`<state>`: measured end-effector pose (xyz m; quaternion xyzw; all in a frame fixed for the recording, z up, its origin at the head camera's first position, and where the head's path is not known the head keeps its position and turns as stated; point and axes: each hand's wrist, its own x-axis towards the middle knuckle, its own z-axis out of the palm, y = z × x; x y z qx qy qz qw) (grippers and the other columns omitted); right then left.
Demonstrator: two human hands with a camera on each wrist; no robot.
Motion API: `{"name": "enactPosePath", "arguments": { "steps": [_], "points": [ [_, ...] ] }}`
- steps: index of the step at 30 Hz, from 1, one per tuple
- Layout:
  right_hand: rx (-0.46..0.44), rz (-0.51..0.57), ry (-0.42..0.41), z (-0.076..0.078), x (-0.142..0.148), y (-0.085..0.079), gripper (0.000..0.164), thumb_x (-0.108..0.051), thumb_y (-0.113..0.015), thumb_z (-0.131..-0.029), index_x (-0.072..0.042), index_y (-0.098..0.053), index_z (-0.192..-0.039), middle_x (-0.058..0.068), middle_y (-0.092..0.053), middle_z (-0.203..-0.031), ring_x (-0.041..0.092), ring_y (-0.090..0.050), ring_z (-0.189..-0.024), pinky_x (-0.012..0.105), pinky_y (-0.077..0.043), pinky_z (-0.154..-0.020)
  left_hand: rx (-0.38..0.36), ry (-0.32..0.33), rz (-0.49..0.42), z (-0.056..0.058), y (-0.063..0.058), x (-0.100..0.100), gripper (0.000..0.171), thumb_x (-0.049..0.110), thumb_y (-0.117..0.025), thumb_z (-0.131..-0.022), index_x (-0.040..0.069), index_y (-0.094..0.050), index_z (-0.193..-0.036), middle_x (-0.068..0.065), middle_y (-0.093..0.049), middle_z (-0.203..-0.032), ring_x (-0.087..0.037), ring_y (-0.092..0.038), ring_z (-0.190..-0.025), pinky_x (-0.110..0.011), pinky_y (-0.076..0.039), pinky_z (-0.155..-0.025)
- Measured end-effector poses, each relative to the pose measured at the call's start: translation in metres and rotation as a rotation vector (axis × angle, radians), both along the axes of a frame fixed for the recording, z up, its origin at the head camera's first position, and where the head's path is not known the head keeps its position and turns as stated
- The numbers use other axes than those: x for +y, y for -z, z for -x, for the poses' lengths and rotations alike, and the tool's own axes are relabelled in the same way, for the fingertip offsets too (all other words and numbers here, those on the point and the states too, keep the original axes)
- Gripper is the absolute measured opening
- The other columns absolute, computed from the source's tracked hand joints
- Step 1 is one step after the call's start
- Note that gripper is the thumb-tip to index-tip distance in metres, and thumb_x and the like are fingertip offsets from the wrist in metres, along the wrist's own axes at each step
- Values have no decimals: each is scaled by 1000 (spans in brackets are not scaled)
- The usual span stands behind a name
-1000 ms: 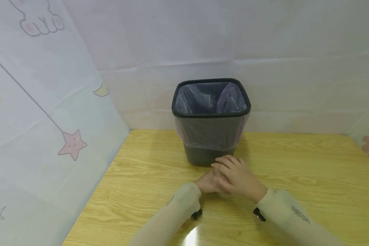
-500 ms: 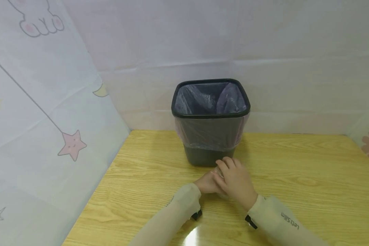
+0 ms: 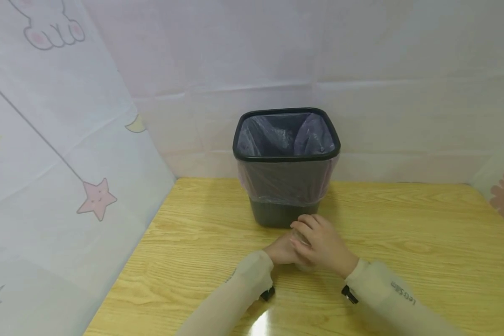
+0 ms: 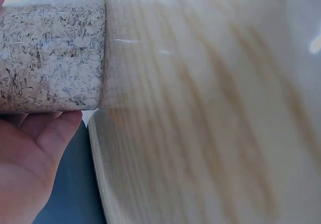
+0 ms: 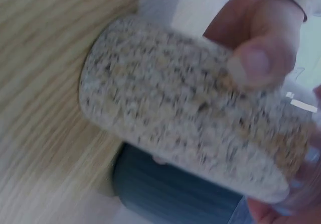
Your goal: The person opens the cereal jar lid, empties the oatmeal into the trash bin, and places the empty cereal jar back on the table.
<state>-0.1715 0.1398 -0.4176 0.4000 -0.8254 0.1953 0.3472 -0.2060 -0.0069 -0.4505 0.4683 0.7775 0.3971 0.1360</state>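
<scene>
Head and right wrist views: left hand grips the side of the jar; right hand grips its top. Jar stands on the table before the bin. Filling is inside; top work appears unfinished. Closure: cannot tell.

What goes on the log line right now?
left hand: holds speckled jar; right hand: holds its top; jar: upright; bin: bag-lined, behind jar
</scene>
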Motion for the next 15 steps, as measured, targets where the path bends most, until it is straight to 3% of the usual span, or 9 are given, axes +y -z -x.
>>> {"name": "enactPosePath", "arguments": {
  "steps": [2,6,8,11,13,15],
  "points": [
    [-1,-4,-53,3,2,0,54,-46,-35,-103,-3,-68,-96,14,-64,-95,31,-60,-83,46,-51,-75,-54,-13,-20,-1,1,-1,55,10,-76,-82,6,-54,-132,0,-58,-129,-2,-52,-113,-16,-43,-95],
    [-9,-18,-149,7,7,-3,48,-43,-39,-103,-5,-68,-98,11,-63,-98,28,-59,-86,44,-51,-74,-281,-76,-80,-4,3,-3,63,6,-78,-80,8,-49,-136,6,-56,-127,-2,-53,-109,-19,-46,-92],
    [-18,-35,-181,8,9,-5,47,-42,-39,-103,-5,-68,-99,10,-64,-100,27,-59,-89,44,-51,-75,-354,-102,-96,-6,3,-5,68,5,-79,-79,9,-46,-139,7,-55,-129,-2,-53,-109,-21,-46,-92],
    [-50,-72,-168,5,12,-9,47,-43,-39,-103,-6,-68,-102,9,-64,-103,27,-59,-93,44,-51,-76,-375,-116,-92,-7,3,-5,75,6,-78,-80,10,-41,-144,8,-53,-134,-3,-52,-113,-21,-45,-94],
    [-86,-96,-112,1,11,-12,51,-46,-38,-103,-5,-68,-106,10,-64,-107,29,-59,-97,47,-50,-79,-332,-91,-78,-7,3,-5,80,6,-77,-81,9,-34,-149,5,-48,-140,-3,-49,-119,-20,-42,-98],
    [-114,-115,-11,-6,8,-14,56,-50,-38,-102,-4,-67,-110,12,-64,-110,32,-58,-99,50,-49,-81,-233,-55,-44,-6,1,-4,77,7,-74,-84,7,-33,-149,2,-44,-145,-5,-44,-125,-19,-38,-102]
  ]
}}
